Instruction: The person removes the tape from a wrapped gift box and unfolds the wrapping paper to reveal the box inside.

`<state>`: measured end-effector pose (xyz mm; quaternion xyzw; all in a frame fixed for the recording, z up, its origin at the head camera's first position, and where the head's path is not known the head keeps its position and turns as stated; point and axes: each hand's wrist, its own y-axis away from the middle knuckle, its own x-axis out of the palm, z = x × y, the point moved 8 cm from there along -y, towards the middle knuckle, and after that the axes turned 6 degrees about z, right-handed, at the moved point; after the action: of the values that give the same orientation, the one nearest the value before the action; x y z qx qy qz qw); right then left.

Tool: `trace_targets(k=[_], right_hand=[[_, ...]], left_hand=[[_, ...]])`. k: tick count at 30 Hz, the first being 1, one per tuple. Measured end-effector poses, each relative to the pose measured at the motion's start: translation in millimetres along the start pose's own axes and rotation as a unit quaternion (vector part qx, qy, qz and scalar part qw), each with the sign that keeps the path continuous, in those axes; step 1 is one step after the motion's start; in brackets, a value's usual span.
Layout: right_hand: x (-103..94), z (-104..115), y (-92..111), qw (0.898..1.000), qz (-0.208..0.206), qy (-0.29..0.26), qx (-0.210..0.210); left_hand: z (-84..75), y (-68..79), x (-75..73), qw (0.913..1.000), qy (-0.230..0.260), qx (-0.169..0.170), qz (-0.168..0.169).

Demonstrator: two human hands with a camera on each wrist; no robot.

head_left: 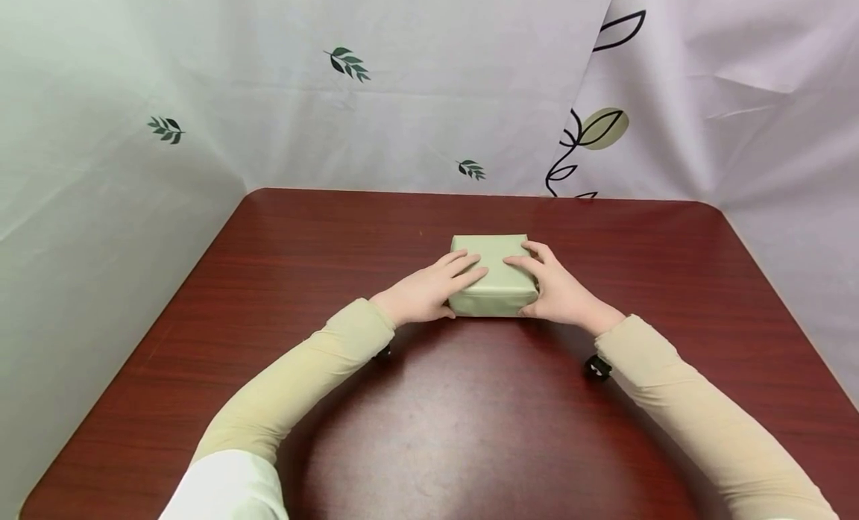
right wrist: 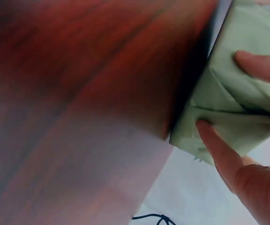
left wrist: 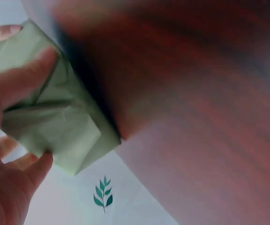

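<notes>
A small box (head_left: 493, 304) wrapped in pale green paper is on the far half of the table, between both hands. My left hand (head_left: 423, 289) holds its left end, with fingers spread over the top and the thumb low at the near corner. From the right, my right hand (head_left: 564, 290) grips the other end, its fingertips on the top and far edge and its thumb at the near side. Folded flaps show on the left end of the box (left wrist: 74, 136) in the left wrist view and on the right end of the box (right wrist: 245, 129) in the right wrist view.
The dark red wood-grain table (head_left: 463, 415) has rounded far corners. White cloth (head_left: 416, 124) with printed leaves hangs behind it and at both sides. A small black item (head_left: 597, 367) sits under the right wrist.
</notes>
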<state>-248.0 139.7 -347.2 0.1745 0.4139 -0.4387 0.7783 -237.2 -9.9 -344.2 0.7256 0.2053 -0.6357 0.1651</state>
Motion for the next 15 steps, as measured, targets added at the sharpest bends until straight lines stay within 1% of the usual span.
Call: trace_targets(k=[2, 6, 9, 12, 15], right_hand=[[-1.9, 2, 0, 1.0, 0.001, -0.024, -0.002], [-3.5, 3, -1, 0.998, 0.006, -0.064, -0.001], [-5.6, 3, -1, 0.998, 0.001, -0.057, 0.0], [-9.8, 2, -1, 0.998, -0.013, -0.058, 0.003], [-14.5, 1, -1, 0.996, -0.027, -0.086, 0.005]], left_hand=[[0.2, 0.9, -6.8, 0.9996, 0.014, 0.013, -0.019], [-1.6, 2.3, -15.7, 0.9974, 0.021, 0.04, -0.057], [-3.9, 3.3, -15.4, 0.9975, 0.02, 0.041, -0.054], [-7.1, 3.2, -13.6, 0.9984, 0.005, 0.033, -0.046], [-9.6, 2.4, -13.4, 0.9978, -0.026, 0.025, -0.056]])
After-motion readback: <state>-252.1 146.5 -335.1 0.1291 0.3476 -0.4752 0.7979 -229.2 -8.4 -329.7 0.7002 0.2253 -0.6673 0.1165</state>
